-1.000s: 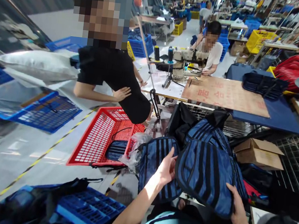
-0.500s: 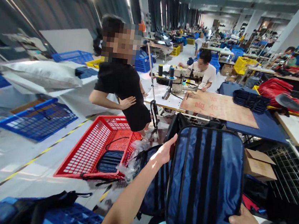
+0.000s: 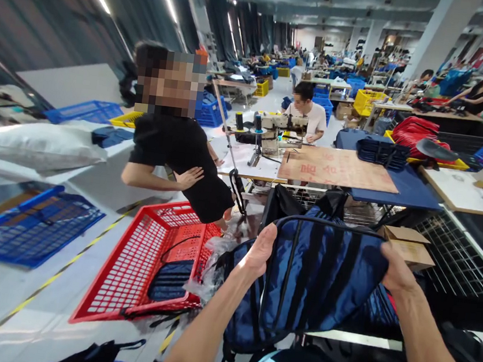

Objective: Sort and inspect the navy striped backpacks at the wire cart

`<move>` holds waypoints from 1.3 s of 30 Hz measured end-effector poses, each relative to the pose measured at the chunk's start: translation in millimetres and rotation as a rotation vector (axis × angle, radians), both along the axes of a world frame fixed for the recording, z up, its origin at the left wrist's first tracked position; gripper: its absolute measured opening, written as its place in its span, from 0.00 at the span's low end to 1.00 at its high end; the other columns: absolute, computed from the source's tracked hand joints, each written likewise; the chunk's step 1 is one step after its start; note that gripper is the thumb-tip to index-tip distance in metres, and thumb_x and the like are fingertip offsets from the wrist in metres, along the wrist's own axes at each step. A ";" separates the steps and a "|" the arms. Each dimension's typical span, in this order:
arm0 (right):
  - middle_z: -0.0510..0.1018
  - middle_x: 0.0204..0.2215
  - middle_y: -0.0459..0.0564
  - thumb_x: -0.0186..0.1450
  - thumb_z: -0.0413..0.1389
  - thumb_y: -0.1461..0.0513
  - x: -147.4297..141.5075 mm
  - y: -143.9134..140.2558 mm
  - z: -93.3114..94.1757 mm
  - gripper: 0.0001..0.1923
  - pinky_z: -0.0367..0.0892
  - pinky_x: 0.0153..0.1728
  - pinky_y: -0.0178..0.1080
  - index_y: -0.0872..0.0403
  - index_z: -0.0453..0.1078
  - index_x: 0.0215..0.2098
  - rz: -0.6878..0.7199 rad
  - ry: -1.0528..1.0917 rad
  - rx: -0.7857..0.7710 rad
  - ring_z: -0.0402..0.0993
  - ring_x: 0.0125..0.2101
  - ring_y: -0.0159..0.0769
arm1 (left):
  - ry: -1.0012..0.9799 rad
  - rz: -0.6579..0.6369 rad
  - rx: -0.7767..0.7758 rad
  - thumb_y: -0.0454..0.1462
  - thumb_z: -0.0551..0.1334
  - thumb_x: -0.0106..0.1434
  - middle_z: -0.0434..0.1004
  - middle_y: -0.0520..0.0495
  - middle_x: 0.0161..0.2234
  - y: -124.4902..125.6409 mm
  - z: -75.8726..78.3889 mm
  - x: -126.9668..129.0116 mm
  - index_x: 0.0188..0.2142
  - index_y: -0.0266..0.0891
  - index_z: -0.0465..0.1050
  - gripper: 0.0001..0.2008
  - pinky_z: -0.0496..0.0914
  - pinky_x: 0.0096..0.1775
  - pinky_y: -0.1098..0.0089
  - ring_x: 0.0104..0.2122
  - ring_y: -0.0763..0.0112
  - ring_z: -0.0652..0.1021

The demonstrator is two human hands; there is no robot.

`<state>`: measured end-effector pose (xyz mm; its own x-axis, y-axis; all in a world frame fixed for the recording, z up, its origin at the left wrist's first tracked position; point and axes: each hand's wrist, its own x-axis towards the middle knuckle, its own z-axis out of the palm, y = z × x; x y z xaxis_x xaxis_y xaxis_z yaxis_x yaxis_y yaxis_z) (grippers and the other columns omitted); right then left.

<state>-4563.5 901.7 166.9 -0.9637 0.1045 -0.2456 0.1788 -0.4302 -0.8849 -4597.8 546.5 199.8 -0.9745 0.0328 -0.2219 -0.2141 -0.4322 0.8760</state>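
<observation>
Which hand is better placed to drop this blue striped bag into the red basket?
Left, probably. The left hand grips the blue striped bag on the edge facing the red basket; the right hand holds the far edge.

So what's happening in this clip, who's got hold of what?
The wearer holds a blue striped bag panel up in both hands, left hand on its left edge, right hand at its upper right corner. Similar blue pieces lie just beneath it. A person in black stands by a red crate, and another person sits at a sewing machine beyond.

Both hands (image 3: 259,251) gripping blue bag (image 3: 322,277)
</observation>
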 end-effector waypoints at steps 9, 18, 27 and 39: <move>0.90 0.44 0.56 0.47 0.74 0.34 51.5 5.0 21.6 0.41 0.84 0.41 0.56 0.44 0.82 0.53 0.106 0.057 0.037 0.89 0.41 0.61 | 0.088 -0.377 0.080 0.55 0.85 0.44 0.81 0.49 0.28 -29.8 51.4 43.9 0.37 0.37 0.83 0.31 0.75 0.34 0.70 0.28 0.67 0.80; 0.73 0.27 0.44 0.63 0.72 0.50 47.9 -1.9 97.5 0.21 0.66 0.27 0.36 0.50 0.68 0.26 0.184 0.322 0.658 0.69 0.27 0.34 | 0.329 -0.397 -0.601 0.47 0.75 0.62 0.71 0.55 0.27 -20.6 81.3 74.2 0.32 0.40 0.74 0.17 0.63 0.30 0.73 0.27 0.74 0.69; 0.68 0.21 0.43 0.68 0.63 0.58 0.9 -7.5 90.1 0.19 0.54 0.27 0.40 0.49 0.63 0.23 -0.593 0.805 1.523 0.64 0.24 0.34 | 1.392 0.555 -1.714 0.29 0.61 0.72 0.83 0.51 0.28 -23.0 58.7 -4.1 0.48 0.43 0.82 0.13 0.64 0.29 0.68 0.25 0.71 0.80; 0.80 0.39 0.47 0.71 0.65 0.46 31.4 -10.3 79.0 0.18 0.75 0.40 0.40 0.48 0.73 0.48 0.279 0.429 0.959 0.76 0.38 0.40 | 1.387 0.645 -1.677 0.28 0.60 0.73 0.83 0.53 0.29 -27.2 83.4 2.3 0.56 0.40 0.79 0.17 0.62 0.28 0.68 0.24 0.73 0.79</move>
